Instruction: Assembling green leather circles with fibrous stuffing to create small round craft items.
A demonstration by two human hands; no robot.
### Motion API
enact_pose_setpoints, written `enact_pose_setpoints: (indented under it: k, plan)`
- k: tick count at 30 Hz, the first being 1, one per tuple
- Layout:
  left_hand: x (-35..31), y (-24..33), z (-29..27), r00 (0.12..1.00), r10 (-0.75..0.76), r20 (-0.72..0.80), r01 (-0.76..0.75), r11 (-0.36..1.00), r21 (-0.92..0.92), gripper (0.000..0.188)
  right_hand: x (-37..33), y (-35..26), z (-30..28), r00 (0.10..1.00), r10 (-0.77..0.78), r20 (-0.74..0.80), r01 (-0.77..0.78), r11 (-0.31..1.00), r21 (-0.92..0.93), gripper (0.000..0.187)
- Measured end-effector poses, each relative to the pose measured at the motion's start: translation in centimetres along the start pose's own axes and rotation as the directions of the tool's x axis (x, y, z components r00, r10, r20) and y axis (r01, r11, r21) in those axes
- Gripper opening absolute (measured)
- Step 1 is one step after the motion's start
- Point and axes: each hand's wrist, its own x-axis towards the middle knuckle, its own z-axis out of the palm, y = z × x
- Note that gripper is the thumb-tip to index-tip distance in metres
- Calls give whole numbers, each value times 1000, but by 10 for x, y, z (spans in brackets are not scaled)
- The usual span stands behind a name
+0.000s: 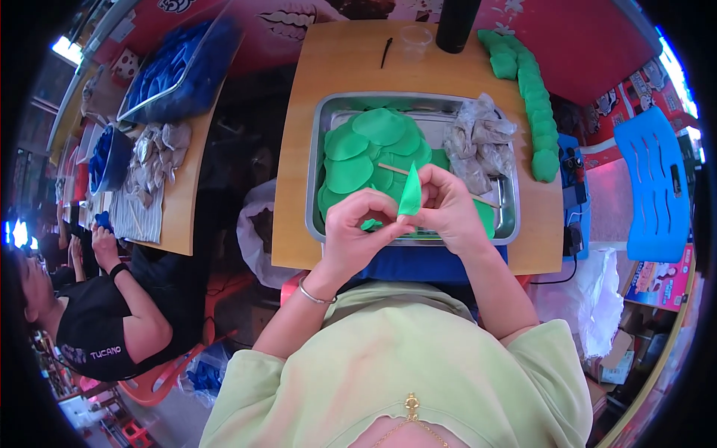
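Above the near edge of a steel tray [317, 149], a folded thin green round [410, 196] stands pinched between my fingertips. My left hand [362, 224] closes on its lower edge, with a bit of green showing inside the curled fingers. My right hand [448, 209] grips it from the other side. A thin wooden stick [392, 169] passes behind my right hand and shows on both sides; whether that hand holds it I cannot tell. Flat green rounds [349, 173] lie heaped in the tray's left part. Clear plastic with greyish-brown lumps [482, 138] sits at its right.
A row of green folded pieces [536, 101] runs along the table's [291, 201] right side. A black cylinder [455, 26], clear cup [416, 39] and small black stick [386, 52] stand or lie behind the tray. At left, a person [112, 321] handles a blue piece. A blue chair [651, 183] is at right.
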Motion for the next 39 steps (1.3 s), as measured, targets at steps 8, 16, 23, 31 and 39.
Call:
enact_pose_setpoints:
  k: [8,16,23,31,39]
  plan:
    - [-3,-7,1,977,-207,-52,188,949,-255,8,-6,-10,11,999,-6,-41,3,999,-55,23]
    - [5,-7,3,973,-196,-123,200,980,15,9,-6,1,14,898,-439,-26,324,701,-635,20]
    - [2,-6,2,954,-265,141,298,889,-348,8,-4,1,18,910,-389,-146,231,766,-600,13]
    - [4,-12,3,983,-6,-186,38,984,173,15,-5,3,14,979,-165,-120,76,843,-533,10]
    - [10,-9,-2,988,130,-87,-75,882,466,14,1,1,24,799,-600,39,376,448,-811,17]
